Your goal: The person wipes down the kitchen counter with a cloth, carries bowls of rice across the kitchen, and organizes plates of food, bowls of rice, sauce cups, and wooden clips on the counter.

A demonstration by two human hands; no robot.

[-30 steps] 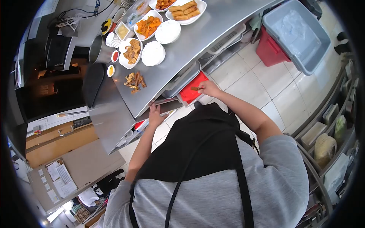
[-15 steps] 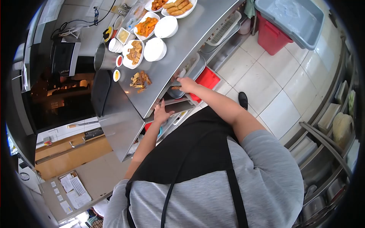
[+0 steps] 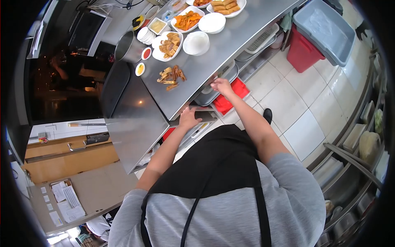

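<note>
My left hand [image 3: 190, 118] is at the front edge of the steel counter [image 3: 164, 99], thumb spread away from the fingers, with nothing seen in it. Further along that edge, my right hand [image 3: 222, 85] has its fingers curled together over the shelf opening; what they hold, if anything, is too small to make out. On the counter near both hands lies a loose pile of what look like wooden clothespins [image 3: 172, 77]. Below the right hand, a grey tray [image 3: 210, 95] and a red container [image 3: 232, 96] sit on the under-shelf.
Bowls of food, such as fried pieces [image 3: 169, 44] and spring rolls [image 3: 224, 6], stand along the counter beside white bowls [image 3: 196, 43] and small sauce cups [image 3: 140, 69]. A grey tub [image 3: 302, 24] rests on a red bin [image 3: 302, 53]. Steel racks [image 3: 349, 164] stand at the right.
The view has shifted, so the counter appears further right. My right hand has drawn back slightly from the shelf opening, and a brown piece seen by its fingers no longer shows.
</note>
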